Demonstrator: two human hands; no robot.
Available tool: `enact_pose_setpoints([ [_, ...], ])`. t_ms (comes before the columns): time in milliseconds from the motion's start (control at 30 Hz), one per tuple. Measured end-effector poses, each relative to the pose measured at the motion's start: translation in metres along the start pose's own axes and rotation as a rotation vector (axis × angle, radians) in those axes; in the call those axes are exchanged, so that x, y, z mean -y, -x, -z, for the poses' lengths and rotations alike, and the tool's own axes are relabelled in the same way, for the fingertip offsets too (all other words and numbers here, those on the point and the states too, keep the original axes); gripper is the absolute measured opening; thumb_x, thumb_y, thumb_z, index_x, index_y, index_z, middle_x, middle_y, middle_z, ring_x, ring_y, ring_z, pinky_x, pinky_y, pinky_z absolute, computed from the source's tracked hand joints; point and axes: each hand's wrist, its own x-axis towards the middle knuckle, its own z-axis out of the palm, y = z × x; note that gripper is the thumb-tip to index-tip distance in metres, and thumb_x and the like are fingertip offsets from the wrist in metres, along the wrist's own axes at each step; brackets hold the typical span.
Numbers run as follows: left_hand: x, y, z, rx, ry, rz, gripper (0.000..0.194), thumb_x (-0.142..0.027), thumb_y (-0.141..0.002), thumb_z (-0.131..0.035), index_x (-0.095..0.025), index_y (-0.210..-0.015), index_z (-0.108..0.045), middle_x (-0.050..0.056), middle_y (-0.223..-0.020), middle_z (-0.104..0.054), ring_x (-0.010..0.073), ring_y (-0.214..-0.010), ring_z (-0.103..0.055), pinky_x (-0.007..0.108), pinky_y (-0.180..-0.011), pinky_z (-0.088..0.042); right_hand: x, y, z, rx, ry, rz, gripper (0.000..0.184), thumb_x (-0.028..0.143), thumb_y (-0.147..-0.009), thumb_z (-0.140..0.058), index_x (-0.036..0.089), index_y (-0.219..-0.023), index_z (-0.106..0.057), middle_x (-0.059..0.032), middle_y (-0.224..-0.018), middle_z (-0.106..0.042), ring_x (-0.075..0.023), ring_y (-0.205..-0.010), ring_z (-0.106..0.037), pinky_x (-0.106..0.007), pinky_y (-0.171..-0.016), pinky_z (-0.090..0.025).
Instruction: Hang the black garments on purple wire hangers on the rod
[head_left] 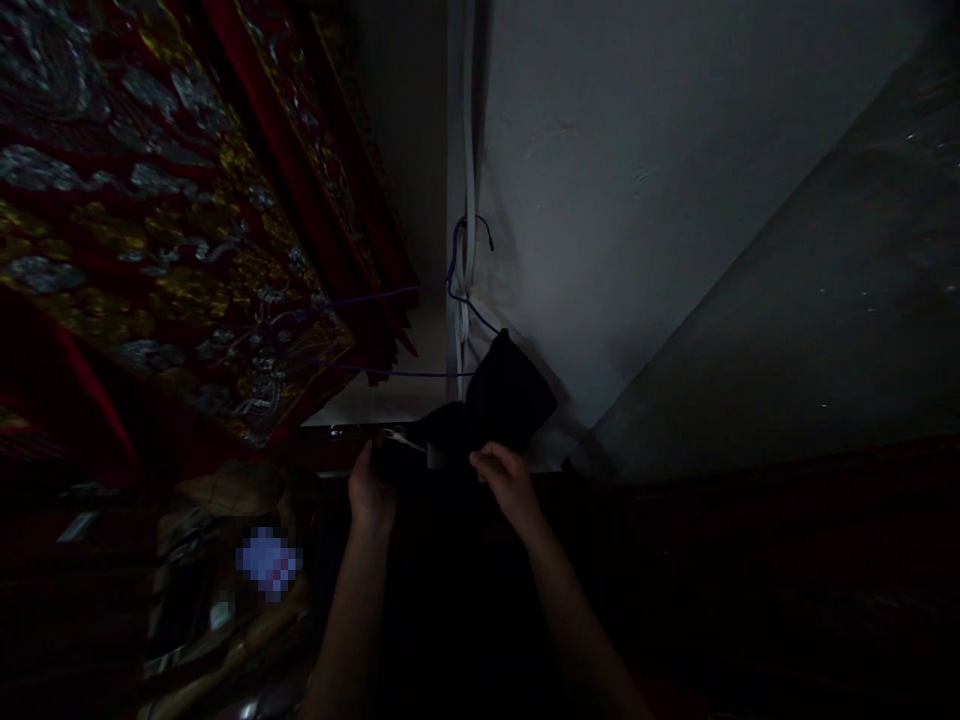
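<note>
A black cloth item (pixel 511 388) with a peaked upper part lies against the foot of the pale wall, in very dim light. A small grey tag (pixel 438 456) shows on its lower part. My left hand (pixel 371 495) is closed on the dark cloth at its left side, with a thin white string (pixel 403 440) beside the thumb. To the right of the tag, my right hand (pixel 504 474) is bent into a pinch on the black cloth. Shadow hides most fingertips and the lower edge of the cloth.
Red cloth embroidered in gold and silver (pixel 225 250) hangs at the left. A white cable (pixel 469 130) runs down the wall (pixel 637 180), with a purple cord (pixel 450 275) looped on it. Jumbled items (pixel 225 610) lie lower left, one pixelated.
</note>
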Motion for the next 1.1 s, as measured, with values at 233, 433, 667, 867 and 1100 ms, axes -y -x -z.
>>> enact_pose_setpoints([
  [233,-0.001,0.047,-0.054,0.437,-0.561,-0.293,0.022,-0.04,-0.087,-0.069,-0.02,-0.079,-0.067,-0.001,-0.076,-0.061,0.0144,-0.076,-0.058,0.024,-0.075,-0.046,0.014,0.012,-0.023,0.125,0.07,0.231,0.045,0.036,-0.081,-0.068,0.022,-0.123,-0.059,-0.0084,-0.124,-0.066,-0.0238,-0.115,-0.061,-0.038,-0.102,-0.045],
  [433,-0.016,0.048,-0.051,0.681,-0.876,-0.507,0.024,-0.04,-0.093,-0.06,-0.023,-0.105,-0.072,0.008,-0.117,-0.065,0.0239,-0.116,-0.057,0.036,-0.105,-0.041,0.034,0.002,-0.015,0.17,-0.027,0.158,0.019,0.03,-0.078,-0.053,0.021,-0.082,-0.069,-0.0018,-0.081,-0.07,-0.0215,-0.081,-0.063,-0.033,-0.078,-0.051],
  [667,-0.032,0.026,-0.003,1.016,-1.299,0.022,0.031,-0.048,-0.089,-0.062,-0.025,-0.103,-0.077,0.004,-0.099,-0.077,0.0279,-0.089,-0.07,0.035,-0.085,-0.051,0.093,-0.046,0.034,0.176,0.182,0.357,0.011,0.021,-0.069,-0.056,0.02,-0.069,-0.067,0.0003,-0.068,-0.065,-0.0202,-0.07,-0.059,-0.029,-0.068,-0.047],
  [867,-0.073,0.004,0.012,0.92,-1.413,-0.053,0.026,-0.046,-0.085,-0.066,-0.024,-0.092,-0.078,0.003,-0.091,-0.078,0.026,-0.079,-0.071,0.03,-0.072,-0.05,0.088,-0.103,0.039,-0.082,0.275,0.483,0.017,0.033,-0.081,-0.063,0.02,-0.088,-0.07,-0.0054,-0.089,-0.073,-0.021,-0.084,-0.064,-0.031,-0.079,-0.047],
  [1100,-0.101,-0.031,0.012,0.743,-1.527,-0.09,0.033,-0.048,-0.076,-0.071,-0.023,-0.055,-0.066,0.001,-0.054,-0.063,0.0175,-0.05,-0.053,0.026,-0.051,-0.034,0.085,-0.097,0.058,-0.088,0.518,0.431,0.034,0.038,-0.082,-0.056,0.02,-0.054,-0.051,0.003,-0.051,-0.047,-0.013,-0.052,-0.044,-0.025,-0.052,-0.028],
])
